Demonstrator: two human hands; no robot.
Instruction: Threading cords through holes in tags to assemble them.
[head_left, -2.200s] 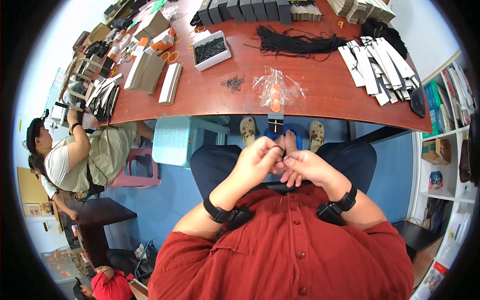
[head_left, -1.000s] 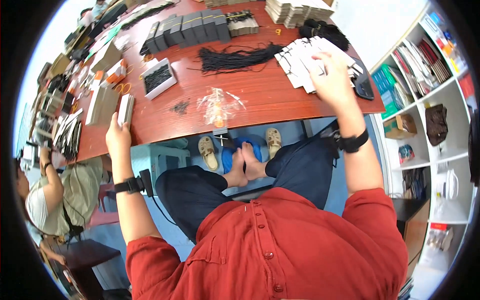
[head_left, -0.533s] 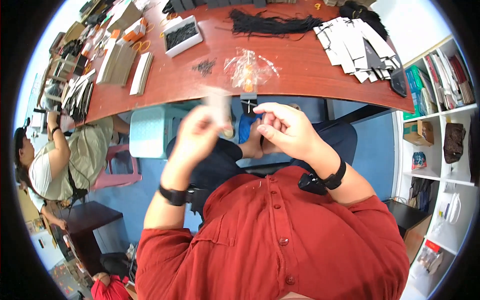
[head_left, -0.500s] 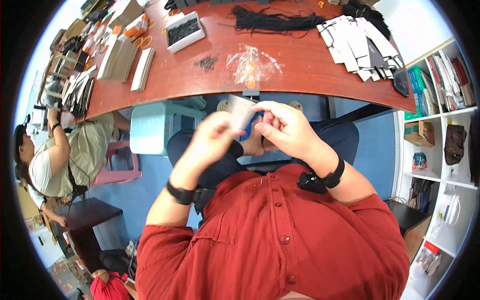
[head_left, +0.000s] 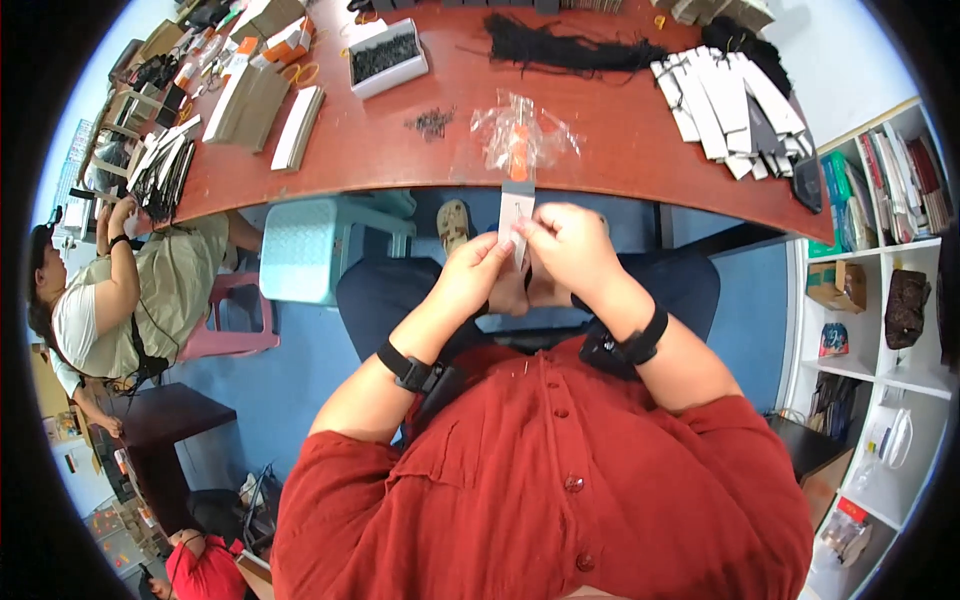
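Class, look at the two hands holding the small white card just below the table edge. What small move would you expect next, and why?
Probably a small pinch or threading motion at the card's lower edge. The left hand and the right hand both grip it with their fingertips meeting at that edge, held upright over the lap, so the fine work seems centred there. What passes between the fingertips is too small to tell.

A long reddish-brown table [head_left: 620,150] runs across the room under bright, even light, with a pale wall [head_left: 850,50] behind its far end. The floor [head_left: 290,380] is blue, and on it stand a light teal plastic stool [head_left: 300,250] tucked at the table's edge, a pink stool [head_left: 230,315] just beside it, and a dark low table [head_left: 170,425] nearer the left. White shelves [head_left: 880,290] line the right side, holding boxes and bags.
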